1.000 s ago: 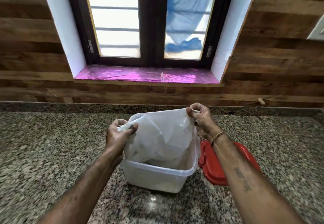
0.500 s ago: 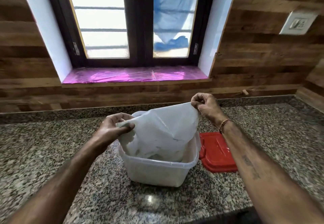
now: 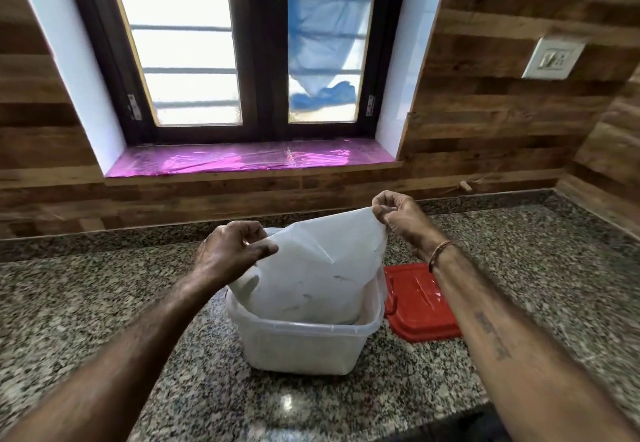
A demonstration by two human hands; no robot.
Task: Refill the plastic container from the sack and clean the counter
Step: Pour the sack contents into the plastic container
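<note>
Two hands, left hand (image 3: pixel 228 254) and right hand (image 3: pixel 398 214), pinch one sack (image 3: pixel 322 268) over one container (image 3: pixel 304 341).

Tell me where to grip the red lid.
Pinch the lid by its near edge, coming from the front-right. It lies flat on the counter, its left edge close against the container, so that side is likely too tight.

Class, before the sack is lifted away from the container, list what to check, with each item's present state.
1. Left hand grip on the sack: ok, pinching its upper edge.
2. Right hand grip: ok, pinching the other corner.
3. Sack's lower end inside the plastic container: ok.
4. Sack emptied: cannot tell.
5. Red lid off, beside the container on the counter: ok.
</note>
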